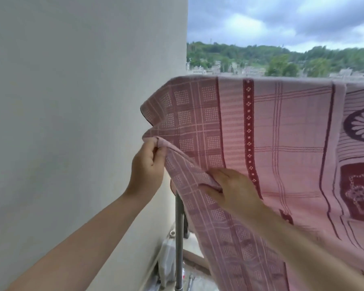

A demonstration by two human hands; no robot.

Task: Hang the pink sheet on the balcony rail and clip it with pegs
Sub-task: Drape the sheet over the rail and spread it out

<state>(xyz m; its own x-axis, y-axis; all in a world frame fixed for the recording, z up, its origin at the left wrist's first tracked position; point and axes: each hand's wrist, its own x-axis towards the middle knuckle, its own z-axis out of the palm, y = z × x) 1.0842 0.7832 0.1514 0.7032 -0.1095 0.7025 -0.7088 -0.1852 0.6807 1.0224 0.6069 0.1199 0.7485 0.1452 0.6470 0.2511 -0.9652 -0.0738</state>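
The pink sheet (282, 131), woven with dark red checks and flower motifs, hangs draped over a high horizontal line across the right half of the view; the rail under it is hidden by the cloth. My left hand (148, 164) pinches the sheet's near left edge at a fold. My right hand (231, 190) grips a bunch of the same edge a little lower and to the right. No pegs are in view.
A plain white wall (72, 101) fills the left side, close to my left hand. A grey metal post (179, 238) stands upright below the sheet's corner. Bags and clutter (168, 261) lie on the floor by the post. Trees and buildings lie beyond.
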